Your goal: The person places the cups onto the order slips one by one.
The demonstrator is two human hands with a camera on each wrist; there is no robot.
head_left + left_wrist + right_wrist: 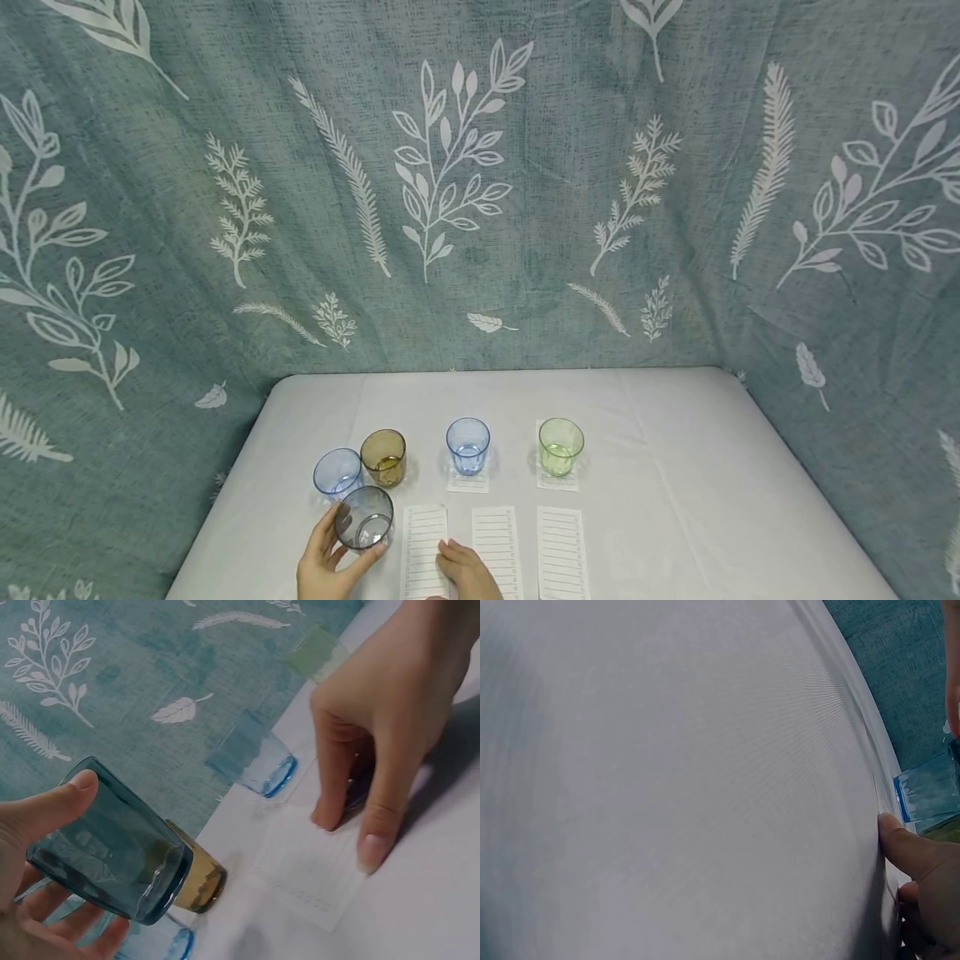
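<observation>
- Left hand (326,567): thumb and fingers wrapped round the grey glass (363,523), toward the tabletop's (712,483) left edge, near side. Glass roughly upright; looks lifted.
- Right hand (472,571): thumb and finger apart, relaxed, tips on the left slip (422,542); nothing seen in its grasp.
- Step, my reading: squaring up the left slip, grey glass at the ready.
- Next move probably calls for right hand off, then glass lowered onto paper.
- Model for that: blue glass (468,446) and green glass (561,446) stand on far slips (467,485), nearer the far edge.
- Middle slip (497,546) and right slip (561,546) lie alongside, nearer the right edge.
- In the way: right hand over the paper. Brown glass (384,458) and second blue glass (337,471) crowd behind the grey one; knock risk.
</observation>
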